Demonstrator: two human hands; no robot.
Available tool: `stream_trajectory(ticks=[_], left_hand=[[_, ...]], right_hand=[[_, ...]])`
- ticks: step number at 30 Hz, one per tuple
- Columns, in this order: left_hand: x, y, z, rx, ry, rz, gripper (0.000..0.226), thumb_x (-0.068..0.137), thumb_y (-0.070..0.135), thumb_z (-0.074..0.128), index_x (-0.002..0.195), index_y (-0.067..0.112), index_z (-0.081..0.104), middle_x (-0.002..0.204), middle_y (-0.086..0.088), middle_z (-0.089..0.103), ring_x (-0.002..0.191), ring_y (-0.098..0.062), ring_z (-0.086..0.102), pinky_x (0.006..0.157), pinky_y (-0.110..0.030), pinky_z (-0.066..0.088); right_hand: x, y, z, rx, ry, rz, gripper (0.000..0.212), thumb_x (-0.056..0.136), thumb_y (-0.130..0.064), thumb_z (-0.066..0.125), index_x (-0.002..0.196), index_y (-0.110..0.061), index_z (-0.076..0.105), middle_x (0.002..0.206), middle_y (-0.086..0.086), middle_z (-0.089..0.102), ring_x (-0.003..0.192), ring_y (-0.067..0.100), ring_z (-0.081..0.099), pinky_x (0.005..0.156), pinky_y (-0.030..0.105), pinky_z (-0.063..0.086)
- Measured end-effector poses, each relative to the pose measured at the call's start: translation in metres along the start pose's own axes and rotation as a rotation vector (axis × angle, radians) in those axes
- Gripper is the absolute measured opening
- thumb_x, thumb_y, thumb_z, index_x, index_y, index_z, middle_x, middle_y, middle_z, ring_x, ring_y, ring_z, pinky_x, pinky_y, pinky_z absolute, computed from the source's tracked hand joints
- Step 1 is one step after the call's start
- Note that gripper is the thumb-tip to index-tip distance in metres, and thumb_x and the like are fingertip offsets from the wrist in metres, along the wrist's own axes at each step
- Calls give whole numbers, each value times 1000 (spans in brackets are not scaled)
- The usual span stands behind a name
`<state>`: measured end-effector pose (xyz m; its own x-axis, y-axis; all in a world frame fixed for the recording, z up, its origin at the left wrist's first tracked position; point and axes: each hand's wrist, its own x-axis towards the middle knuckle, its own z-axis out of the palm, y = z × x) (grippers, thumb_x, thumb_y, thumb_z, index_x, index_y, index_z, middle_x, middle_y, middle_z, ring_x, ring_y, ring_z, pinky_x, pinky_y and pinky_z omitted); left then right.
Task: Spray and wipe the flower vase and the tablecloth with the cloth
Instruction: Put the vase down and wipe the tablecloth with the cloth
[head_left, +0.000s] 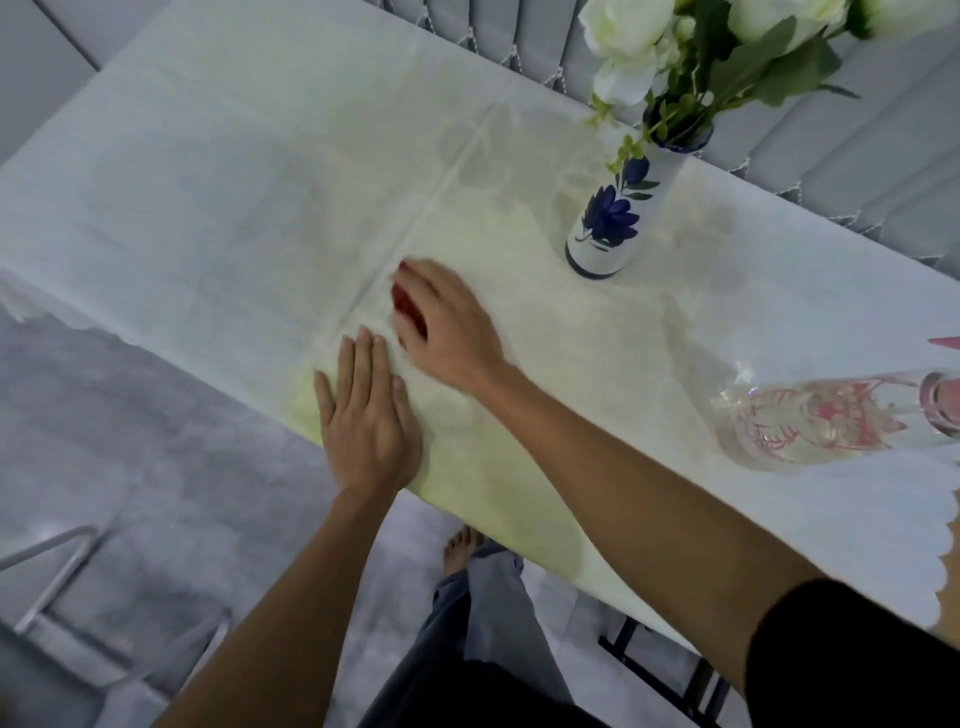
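Observation:
A pale tablecloth (249, 171) covers the long table. On it at the back right stands a white flower vase (608, 228) painted with blue flowers and holding white blooms. My right hand (447, 322) presses a small red cloth (408, 304) onto the tablecloth near the middle fold; the hand is motion-blurred and hides most of the cloth. My left hand (366, 421) lies flat on the tablecloth by the near edge, fingers apart, holding nothing. A clear spray bottle (821, 415) with pink print and a pink top stands at the right edge.
Grey vertical blinds (779, 135) hang behind the table's far edge. A metal chair frame (57, 566) is at the lower left on the grey floor. My foot (460, 551) and trouser leg are under the near table edge.

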<state>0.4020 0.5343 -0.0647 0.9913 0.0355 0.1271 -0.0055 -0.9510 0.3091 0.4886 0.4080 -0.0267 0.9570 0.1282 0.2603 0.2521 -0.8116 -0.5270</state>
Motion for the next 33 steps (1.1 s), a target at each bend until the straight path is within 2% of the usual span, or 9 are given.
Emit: stream_trajectory(ticks=[5, 10, 14, 18, 23, 25, 28, 30, 33], left_hand=[[-1, 0, -3, 1, -9, 8, 53, 107, 25, 25, 157, 10, 28, 167, -4, 24, 156, -19, 17, 126, -52, 12], [1, -2, -4, 4, -23, -8, 53, 107, 27, 25, 158, 11, 27, 167, -4, 23, 156, -19, 16, 127, -51, 12], [-3, -1, -3, -5, -44, 13, 55, 107, 27, 23, 158, 6, 24, 168, -8, 20, 157, -22, 13, 128, -47, 8], [-10, -11, -6, -63, -70, -53, 54, 108, 23, 26, 158, 4, 21, 168, -10, 15, 157, -23, 9, 128, -43, 1], [-7, -14, -10, -113, -97, -64, 53, 107, 20, 29, 157, 3, 24, 168, -12, 17, 157, -24, 10, 127, -42, 1], [-7, -11, -11, -112, -109, -82, 54, 107, 19, 29, 158, 3, 22, 168, -12, 16, 157, -25, 8, 127, -44, 0], [-17, 7, -14, -118, -149, -81, 55, 107, 20, 28, 158, 1, 19, 168, -14, 14, 157, -27, 7, 127, -47, 4], [-32, 36, -15, -150, -161, 48, 55, 106, 21, 26, 157, 0, 22, 167, -14, 18, 157, -27, 11, 127, -47, 8], [-64, 81, -2, -201, -172, 212, 53, 105, 19, 28, 153, -1, 33, 164, -15, 27, 154, -29, 21, 125, -49, 16]], right_hand=[[-95, 22, -43, -24, -171, -188, 39, 101, -12, 58, 139, -3, 64, 150, 14, 57, 142, 30, 51, 119, 41, 40], [-33, 73, -46, -186, -64, 55, 42, 106, -20, 45, 143, -7, 58, 154, 13, 52, 146, 30, 44, 119, 46, 39], [33, 39, -13, -143, -10, 142, 43, 104, -22, 42, 135, -1, 62, 148, 17, 57, 142, 36, 49, 117, 47, 41], [-1, -18, 13, -68, 14, 19, 42, 100, -22, 44, 123, 1, 71, 134, 22, 67, 127, 40, 63, 108, 47, 50], [-120, -14, -22, -32, -176, -145, 41, 109, -23, 45, 133, 4, 66, 143, 22, 61, 137, 39, 55, 115, 48, 44], [-161, 15, -56, -71, -218, -49, 50, 111, -33, 34, 139, -2, 62, 151, 19, 54, 144, 37, 48, 119, 49, 40], [-179, 76, -105, -149, -33, 338, 47, 108, -30, 32, 144, -10, 55, 160, 14, 43, 149, 34, 38, 119, 53, 36], [-162, 94, -113, -203, 101, 565, 45, 103, -18, 37, 142, -3, 53, 158, 20, 42, 149, 40, 36, 119, 56, 34], [-143, 66, -96, -78, 141, 690, 48, 106, -28, 30, 140, -4, 53, 154, 18, 45, 145, 36, 38, 119, 52, 35]])
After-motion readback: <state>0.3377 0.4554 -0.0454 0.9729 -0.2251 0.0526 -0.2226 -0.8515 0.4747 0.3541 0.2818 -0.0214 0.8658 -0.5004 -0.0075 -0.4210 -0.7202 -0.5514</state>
